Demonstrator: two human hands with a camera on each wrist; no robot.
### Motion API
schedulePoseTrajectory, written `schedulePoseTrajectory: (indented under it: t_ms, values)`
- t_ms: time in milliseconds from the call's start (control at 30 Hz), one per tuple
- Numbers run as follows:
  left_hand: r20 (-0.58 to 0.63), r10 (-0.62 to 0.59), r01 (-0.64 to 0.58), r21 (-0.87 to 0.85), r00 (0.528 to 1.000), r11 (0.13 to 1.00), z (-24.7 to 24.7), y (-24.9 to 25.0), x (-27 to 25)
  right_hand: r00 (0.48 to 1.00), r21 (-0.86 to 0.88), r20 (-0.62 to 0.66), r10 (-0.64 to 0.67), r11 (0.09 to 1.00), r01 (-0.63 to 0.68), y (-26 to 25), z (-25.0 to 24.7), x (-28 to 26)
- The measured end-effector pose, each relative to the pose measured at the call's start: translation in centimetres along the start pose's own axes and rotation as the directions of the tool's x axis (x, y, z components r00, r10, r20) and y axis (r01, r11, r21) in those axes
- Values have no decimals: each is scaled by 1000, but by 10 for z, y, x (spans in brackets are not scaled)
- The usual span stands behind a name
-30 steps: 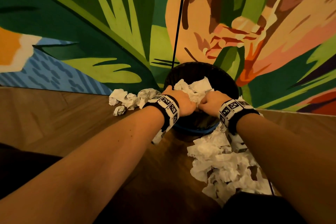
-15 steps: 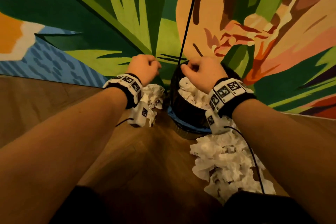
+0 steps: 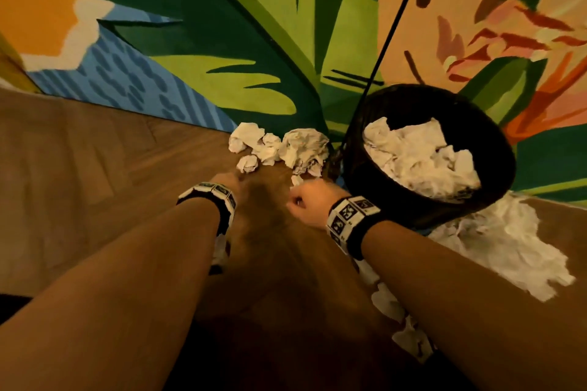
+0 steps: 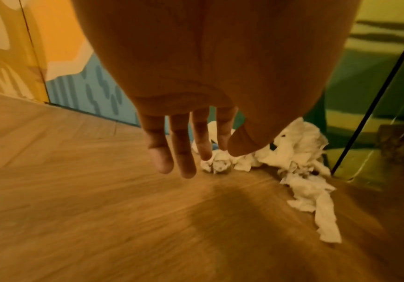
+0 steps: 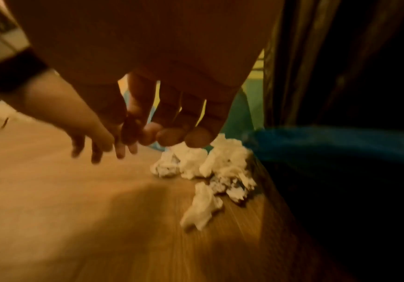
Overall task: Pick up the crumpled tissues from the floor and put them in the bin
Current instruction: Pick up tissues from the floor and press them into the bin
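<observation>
Fingers spread above tissues

Bare forearms, no sleeves; a black wristband with black-and-white square marker tags is worn on each wrist, left one too.

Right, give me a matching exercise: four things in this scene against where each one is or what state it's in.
Things:
1. bin
2. loose tissue cluster
3. left hand
4. big tissue heap

Places or states:
A. fingers spread, holding nothing
B. on the floor left of the bin, by the wall
C. partly filled with tissues
D. on the floor right of the right forearm

Pairs: 1-C, 2-B, 3-A, 4-D
</observation>
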State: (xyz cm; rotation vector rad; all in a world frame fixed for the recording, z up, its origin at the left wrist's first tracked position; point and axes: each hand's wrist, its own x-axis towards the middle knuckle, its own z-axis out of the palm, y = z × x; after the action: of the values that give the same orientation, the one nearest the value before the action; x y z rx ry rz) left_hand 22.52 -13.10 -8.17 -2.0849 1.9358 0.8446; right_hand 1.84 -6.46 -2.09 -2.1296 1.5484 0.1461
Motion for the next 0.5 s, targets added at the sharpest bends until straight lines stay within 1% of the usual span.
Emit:
schedulePoseTrajectory:
  t_ms: [67, 133, 167, 267, 333, 400, 500]
  values:
    - [38, -40, 40, -1, 998, 999, 8, -6, 5, 999, -21, 47, 15, 1000, -14, 12, 18, 6]
    - [94, -63, 64, -9, 994, 998, 12, -4, 12, 998, 42, 31, 56, 997, -58, 21, 32, 15]
    - [100, -63, 64, -6, 993, 998, 15, -1, 14, 997, 81, 14, 80, 993, -81, 24, 39, 18]
    - [47, -41, 43, -52, 998, 998, 20, 12, 25, 990, 194, -10, 140, 972, -136, 33, 56, 33]
    - [24, -9, 11, -85, 1000, 996, 22, 19, 32, 987, 230, -7, 162, 960, -156, 38, 64, 43]
    - [29, 14, -11, -95, 999, 995, 23, 24, 42, 983, 224, -17, 183, 959, -174, 43, 71, 53]
    - [66, 4, 0, -64, 998, 998, 24, 21, 57, 981, 212, -20, 192, 960, -184, 51, 81, 65]
